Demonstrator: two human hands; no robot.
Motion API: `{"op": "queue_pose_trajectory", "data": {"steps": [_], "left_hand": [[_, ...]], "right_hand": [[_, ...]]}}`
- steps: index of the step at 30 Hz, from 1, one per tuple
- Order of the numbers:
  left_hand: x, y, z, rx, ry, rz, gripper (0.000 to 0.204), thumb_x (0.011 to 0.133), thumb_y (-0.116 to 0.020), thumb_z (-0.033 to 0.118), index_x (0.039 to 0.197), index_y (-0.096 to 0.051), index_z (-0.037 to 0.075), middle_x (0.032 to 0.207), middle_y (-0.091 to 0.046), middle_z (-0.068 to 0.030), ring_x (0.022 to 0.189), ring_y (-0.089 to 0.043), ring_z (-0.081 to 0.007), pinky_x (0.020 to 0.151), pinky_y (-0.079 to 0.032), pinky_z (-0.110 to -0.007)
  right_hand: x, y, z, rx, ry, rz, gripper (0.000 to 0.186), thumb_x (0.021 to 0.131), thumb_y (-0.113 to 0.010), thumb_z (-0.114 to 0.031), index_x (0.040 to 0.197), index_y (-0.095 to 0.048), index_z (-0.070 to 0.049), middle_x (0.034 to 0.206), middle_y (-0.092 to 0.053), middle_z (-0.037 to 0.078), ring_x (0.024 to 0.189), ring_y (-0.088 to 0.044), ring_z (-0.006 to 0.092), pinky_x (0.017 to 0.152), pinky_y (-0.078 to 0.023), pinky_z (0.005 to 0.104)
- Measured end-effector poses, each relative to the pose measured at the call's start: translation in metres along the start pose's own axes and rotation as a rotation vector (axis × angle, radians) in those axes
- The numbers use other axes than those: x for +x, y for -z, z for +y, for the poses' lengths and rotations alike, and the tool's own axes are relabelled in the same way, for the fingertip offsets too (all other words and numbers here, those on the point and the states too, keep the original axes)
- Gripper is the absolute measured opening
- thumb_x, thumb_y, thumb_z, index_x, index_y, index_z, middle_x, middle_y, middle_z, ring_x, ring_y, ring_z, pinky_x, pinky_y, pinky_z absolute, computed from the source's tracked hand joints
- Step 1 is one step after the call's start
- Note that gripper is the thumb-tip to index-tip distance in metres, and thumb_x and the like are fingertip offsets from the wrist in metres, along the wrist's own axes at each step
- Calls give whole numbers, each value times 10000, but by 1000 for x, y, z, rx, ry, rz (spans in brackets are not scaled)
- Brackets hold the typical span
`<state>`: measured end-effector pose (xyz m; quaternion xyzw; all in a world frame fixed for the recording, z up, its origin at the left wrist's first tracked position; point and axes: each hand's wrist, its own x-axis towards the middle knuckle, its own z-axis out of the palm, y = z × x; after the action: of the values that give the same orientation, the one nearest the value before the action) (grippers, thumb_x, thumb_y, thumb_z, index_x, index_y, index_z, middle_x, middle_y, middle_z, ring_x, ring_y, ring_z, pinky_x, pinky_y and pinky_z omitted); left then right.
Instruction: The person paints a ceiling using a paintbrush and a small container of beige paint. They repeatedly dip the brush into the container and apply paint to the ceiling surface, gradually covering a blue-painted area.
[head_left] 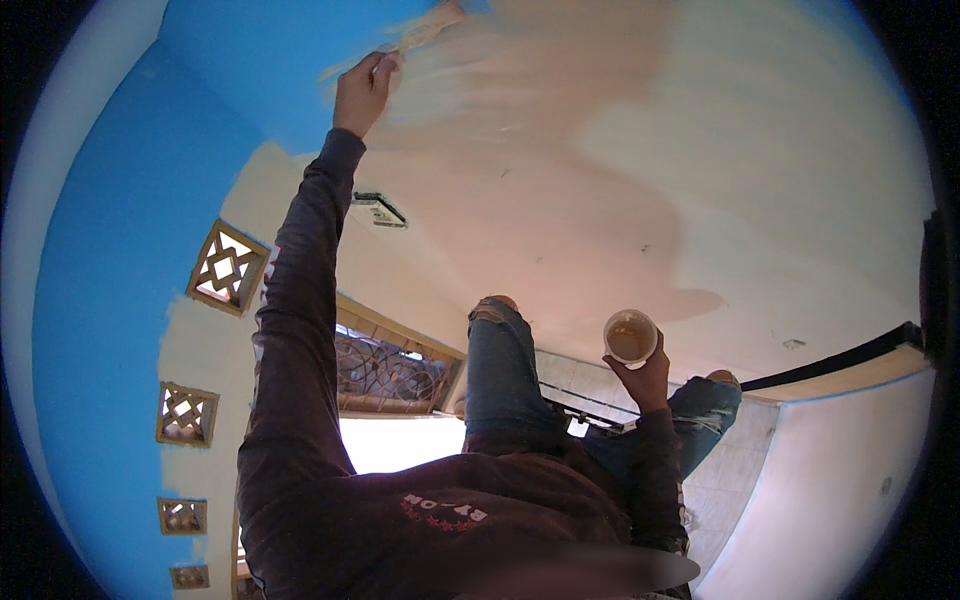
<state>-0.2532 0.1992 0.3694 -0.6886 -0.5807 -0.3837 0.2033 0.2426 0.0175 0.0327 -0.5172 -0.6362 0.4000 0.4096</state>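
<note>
My left hand (364, 92) is raised high at the upper left, its fingers closed round a paintbrush (425, 30). The brush's paint-smeared head is against the wall (520, 130), where blue meets a peach-beige coat; the handle is mostly hidden by my fingers. Pale streaks mark the blue around it. Down in front of my body, my right hand (645, 378) grips a white paint cup (631, 338) from below and the side. Some beige paint lies inside the cup, and its opening faces up toward me.
Several lattice vent blocks (228, 267) line the left wall, which is part blue, part cream. A switch plate (379, 210) sits beside my left arm. Below are a grilled window (395, 372) and my jeans-clad knees (510, 365). A dark-edged ledge (840, 362) runs at right.
</note>
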Motion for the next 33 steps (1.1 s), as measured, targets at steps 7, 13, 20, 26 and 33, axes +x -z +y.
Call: {"op": "queue_pose_trajectory", "data": {"steps": [7, 13, 20, 26, 33], "left_hand": [[-10, 22, -44, 121, 4, 105, 336, 1041, -547, 375, 1057, -715, 84, 882, -743, -129, 688, -717, -283, 655, -546, -423], [-22, 47, -88, 269, 128, 103, 358, 1045, -509, 374, 1071, -703, 73, 939, -742, -158, 885, -722, -368, 759, -552, -445], [-44, 64, -148, 427, 295, 190, 390, 1042, -510, 385, 997, -699, 47, 877, -728, -180, 805, -696, -410, 698, -534, -500], [-60, 58, -131, 273, 354, 402, 421, 1041, -527, 376, 928, -722, 20, 765, -690, -126, 691, -660, -288, 624, -487, -425], [-52, 31, 39, -412, 411, 117, 430, 1018, -603, 398, 844, -720, 22, 623, -460, 37, 584, -404, -64, 530, -332, -287]], "right_hand": [[0, 1, -4, -2, -2, 4, 879, 679, -945, -264, 1373, -459, -32, 1221, -685, 196, 1153, -674, 331, 939, -564, 436], [0, 0, -5, 2, 18, -2, 872, 688, -940, -267, 1380, -459, -45, 1234, -681, 197, 1162, -670, 331, 947, -562, 439], [0, 2, -3, 4, 13, -4, 877, 685, -941, -267, 1381, -457, -44, 1238, -677, 199, 1166, -667, 333, 953, -560, 438], [1, -1, 0, 11, 48, 12, 874, 685, -942, -265, 1376, -459, -36, 1232, -679, 199, 1161, -669, 334, 944, -563, 434], [-1, 2, -4, 0, 34, 7, 868, 686, -943, -268, 1374, -466, -38, 1233, -678, 193, 1158, -670, 335, 939, -566, 431]]}}
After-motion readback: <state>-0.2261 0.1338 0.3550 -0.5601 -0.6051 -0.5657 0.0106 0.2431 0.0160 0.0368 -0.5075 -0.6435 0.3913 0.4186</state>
